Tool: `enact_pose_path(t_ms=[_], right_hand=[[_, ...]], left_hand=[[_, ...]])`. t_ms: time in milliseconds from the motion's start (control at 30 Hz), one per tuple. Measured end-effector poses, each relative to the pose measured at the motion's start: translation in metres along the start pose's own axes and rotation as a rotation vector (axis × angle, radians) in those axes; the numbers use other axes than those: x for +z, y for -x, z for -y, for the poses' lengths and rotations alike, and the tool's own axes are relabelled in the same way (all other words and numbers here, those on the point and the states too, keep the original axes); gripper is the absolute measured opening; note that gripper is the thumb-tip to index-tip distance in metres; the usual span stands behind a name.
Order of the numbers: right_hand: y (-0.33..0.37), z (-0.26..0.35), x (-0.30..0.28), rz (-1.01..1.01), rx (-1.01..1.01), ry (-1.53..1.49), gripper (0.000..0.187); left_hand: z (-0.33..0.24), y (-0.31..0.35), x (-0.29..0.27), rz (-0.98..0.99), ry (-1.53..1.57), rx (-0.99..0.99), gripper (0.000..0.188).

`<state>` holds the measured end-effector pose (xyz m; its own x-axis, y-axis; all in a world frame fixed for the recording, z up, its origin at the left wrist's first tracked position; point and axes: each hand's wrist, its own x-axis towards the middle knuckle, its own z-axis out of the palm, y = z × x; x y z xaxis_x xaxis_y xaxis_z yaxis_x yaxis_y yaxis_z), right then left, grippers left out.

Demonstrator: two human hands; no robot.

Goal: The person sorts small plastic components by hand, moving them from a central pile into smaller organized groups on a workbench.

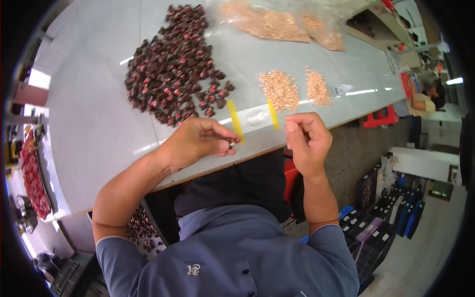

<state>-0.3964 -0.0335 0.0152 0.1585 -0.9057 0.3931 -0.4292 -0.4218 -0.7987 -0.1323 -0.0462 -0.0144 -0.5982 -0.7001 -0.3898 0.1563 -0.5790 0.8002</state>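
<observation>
My left hand (pixel 190 143) is closed over the near edge of the table, pinching a small dark piece (pixel 231 142) between thumb and fingers. The piece resembles those in the big pile of small dark parts with red spots (pixel 170 69) beyond it. My right hand (pixel 310 143) is raised at the table edge, thumb and index finger pressed together. Whatever they hold, if anything, is too small to make out. Between the hands, a white smear (pixel 257 117) lies between two yellow tape strips (pixel 273 115). Two small heaps of beige bits (pixel 279 90) lie past my right hand.
Clear plastic bags of beige bits (pixel 277 24) rest at the table's far side. A red stool (pixel 381 118) stands to the right, near another person (pixel 423 101). Dark crates (pixel 376 237) are on the floor at right. Below the table at left is a container of dark parts (pixel 141 227).
</observation>
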Motion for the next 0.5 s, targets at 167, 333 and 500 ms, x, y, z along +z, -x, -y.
enact_pose_path(t_ms=[167,333,500], right_hand=[[-0.003,-0.080,-0.076,-0.327,0.298,0.183,0.014],[-0.004,-0.084,-0.094,-0.105,0.317,0.611,0.013],[-0.016,-0.083,-0.079,0.036,0.275,0.719,0.009]], left_hand=[[0.008,-0.001,-0.001,-0.055,0.013,-0.053,0.023],[0.000,0.003,0.004,-0.065,-0.007,-0.065,0.026],[0.001,0.004,0.004,-0.080,-0.019,-0.068,0.025]])
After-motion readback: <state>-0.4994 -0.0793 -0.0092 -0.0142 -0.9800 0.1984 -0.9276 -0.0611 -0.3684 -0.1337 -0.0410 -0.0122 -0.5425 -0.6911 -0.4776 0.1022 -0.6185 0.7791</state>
